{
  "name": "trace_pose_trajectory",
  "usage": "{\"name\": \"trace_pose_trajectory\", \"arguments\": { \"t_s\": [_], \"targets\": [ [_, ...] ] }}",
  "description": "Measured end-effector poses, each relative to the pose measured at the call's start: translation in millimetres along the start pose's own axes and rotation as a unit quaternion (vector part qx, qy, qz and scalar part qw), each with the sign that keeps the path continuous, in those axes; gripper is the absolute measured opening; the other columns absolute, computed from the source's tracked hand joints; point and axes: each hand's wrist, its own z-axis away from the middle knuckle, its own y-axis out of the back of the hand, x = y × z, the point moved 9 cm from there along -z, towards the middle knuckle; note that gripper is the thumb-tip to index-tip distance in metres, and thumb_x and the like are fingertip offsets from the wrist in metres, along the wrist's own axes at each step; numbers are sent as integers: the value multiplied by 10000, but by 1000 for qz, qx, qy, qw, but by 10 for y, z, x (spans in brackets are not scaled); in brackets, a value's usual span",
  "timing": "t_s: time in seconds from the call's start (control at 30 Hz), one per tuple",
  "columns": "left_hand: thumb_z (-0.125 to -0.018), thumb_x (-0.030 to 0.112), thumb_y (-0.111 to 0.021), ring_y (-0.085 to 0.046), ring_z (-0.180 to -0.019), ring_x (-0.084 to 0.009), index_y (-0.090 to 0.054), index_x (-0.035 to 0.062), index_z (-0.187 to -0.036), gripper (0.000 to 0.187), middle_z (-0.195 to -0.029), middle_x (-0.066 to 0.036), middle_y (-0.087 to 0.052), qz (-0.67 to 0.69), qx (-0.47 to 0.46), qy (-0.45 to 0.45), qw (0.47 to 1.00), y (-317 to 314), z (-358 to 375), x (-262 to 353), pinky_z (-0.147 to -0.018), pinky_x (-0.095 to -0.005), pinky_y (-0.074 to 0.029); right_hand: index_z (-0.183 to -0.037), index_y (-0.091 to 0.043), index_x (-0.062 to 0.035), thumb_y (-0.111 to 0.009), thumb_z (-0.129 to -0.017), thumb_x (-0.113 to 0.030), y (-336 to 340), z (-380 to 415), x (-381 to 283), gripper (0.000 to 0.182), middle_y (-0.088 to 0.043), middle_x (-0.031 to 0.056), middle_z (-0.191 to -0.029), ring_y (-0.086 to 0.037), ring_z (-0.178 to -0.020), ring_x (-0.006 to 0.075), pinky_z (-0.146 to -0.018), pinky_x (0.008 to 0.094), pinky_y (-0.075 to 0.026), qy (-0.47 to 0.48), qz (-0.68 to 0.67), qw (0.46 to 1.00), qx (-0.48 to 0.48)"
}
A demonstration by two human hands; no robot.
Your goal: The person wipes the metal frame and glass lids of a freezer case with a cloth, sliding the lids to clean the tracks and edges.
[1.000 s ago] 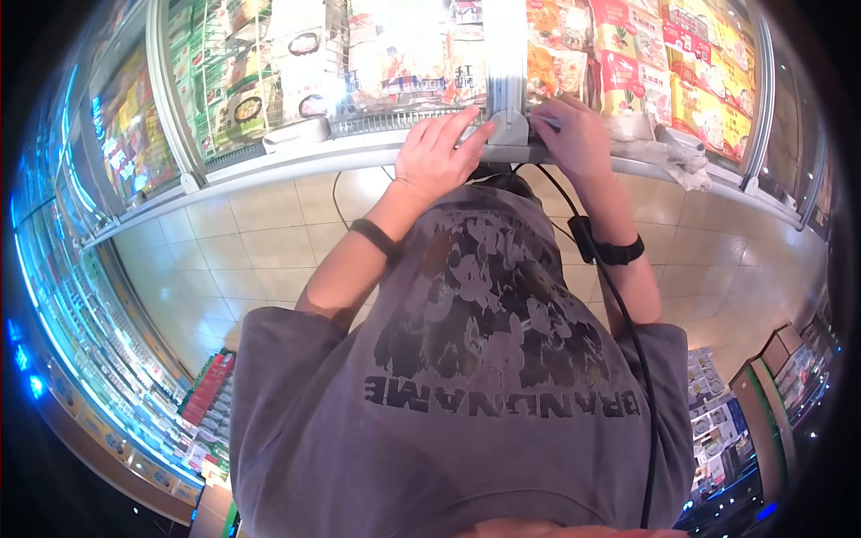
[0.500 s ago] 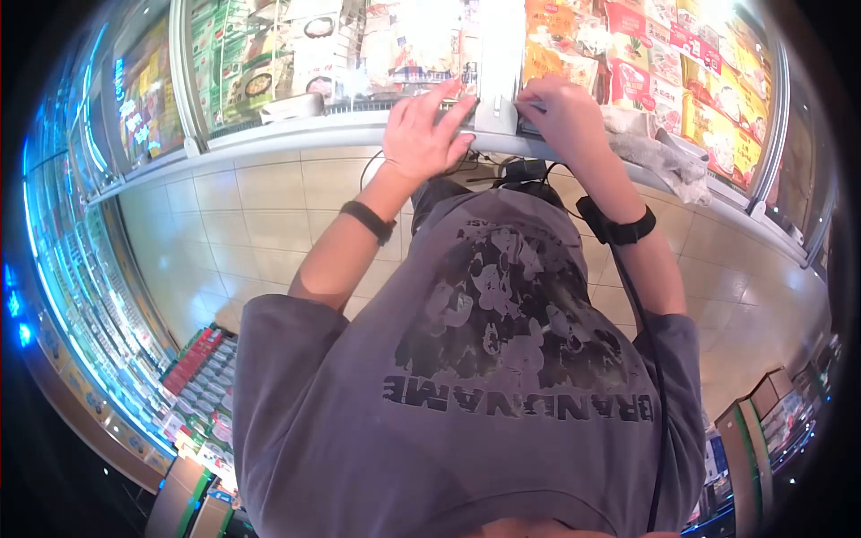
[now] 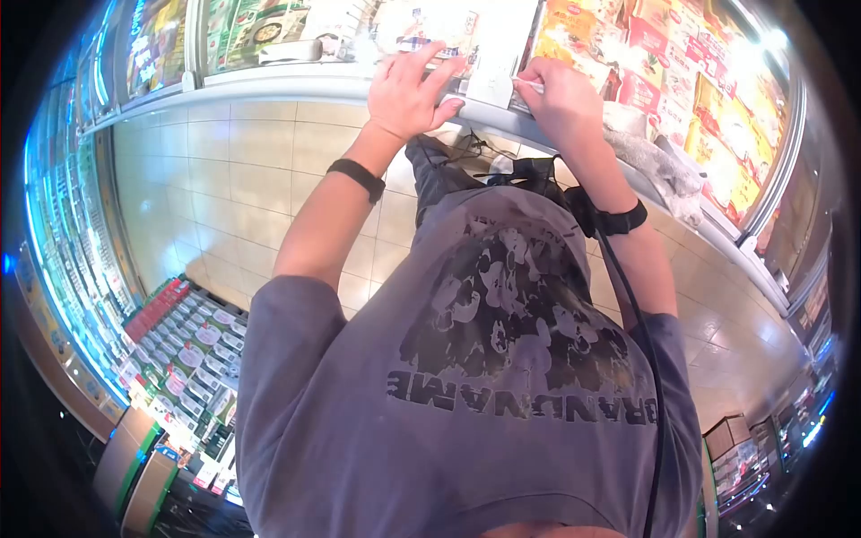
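Note:
My left hand (image 3: 408, 97) has its fingers spread over the front edge of a freezer case (image 3: 269, 88), palm down, holding nothing. Packages (image 3: 439, 27) show beyond its fingertips. Across the white divider (image 3: 493, 67), my right hand (image 3: 567, 106) is closed in a pinch. A small thin white strip (image 3: 529, 83) sticks out between its thumb and fingers; its kind cannot be made out. Close by on the right, a grey-white rag (image 3: 664, 170) lies draped along the freezer rim.
Yellow and pink food bags (image 3: 664, 63) fill the right freezer section. A white object (image 3: 290, 51) sits at the left section's front. Tiled floor (image 3: 242, 161) lies below. Stacked goods (image 3: 193, 345) stand at lower left. A black cable (image 3: 641, 332) runs down from my right wrist.
The view has shifted and turned slightly. My left hand remains spread at the freezer edge. The white strip in my right hand's pinch now shows clearly.

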Motion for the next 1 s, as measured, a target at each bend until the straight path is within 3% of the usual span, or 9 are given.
{"name": "trace_pose_trajectory", "arguments": {
  "t_s": [0.2,0.4,0.6,0.87,0.93,1.0],
  "targets": [
    [-1026,609,-507,-643,-973,-205,-727,239,-1303,512,-1358,-25,-668,-10,4,1,1000,16,-16,7,-915,-376,-470,-985,-733,-143,-741,-919,-287,81,-14,60,159,-764,122,-967,-735,-915,358,-776,497,-577,-69,50,992,-94],
    [-1022,601,-507,-656,-998,-205,-734,240,-1283,500,-1298,-11,-683,-18,-2,-8,1000,4,15,17,-901,-373,-476,-983,-723,-128,-730,-879,-243,-11,-76,-80,155,-766,118,-1024,-739,-924,356,-803,497,-575,32,44,998,-29],
    [-992,596,-539,-643,-1018,-216,-735,270,-1270,471,-1302,-3,-680,-27,-13,3,1000,-36,20,-6,-921,-395,-488,-970,-747,-115,-747,-849,-257,59,-125,-75,186,-777,122,-987,-743,-921,354,-816,480,-582,4,85,990,-114],
    [-961,592,-577,-629,-1024,-224,-732,291,-1259,452,-1264,0,-677,-22,-24,6,999,-66,45,0,-934,-418,-497,-906,-752,-106,-770,-819,-269,43,-147,-102,185,-780,130,-968,-748,-921,346,-804,473,-585,2,70,992,-105],
    [-1003,592,-522,-642,-1018,-216,-723,237,-1269,487,-1280,5,-680,-24,-18,-6,1000,-39,29,5,-890,-389,-483,-907,-751,-106,-772,-817,-273,14,-162,-79,190,-780,130,-968,-748,-915,344,-803,471,-585,-15,87,989,-122],
    [-1000,589,-525,-641,-1014,-217,-725,243,-1272,483,-1279,9,-681,-28,-21,-6,999,-43,10,4,-886,-390,-485,-903,-747,-107,-778,-814,-283,-21,-174,-100,199,-781,121,-970,-748,-904,338,-788,470,-583,20,83,991,-101]
  ]
}}
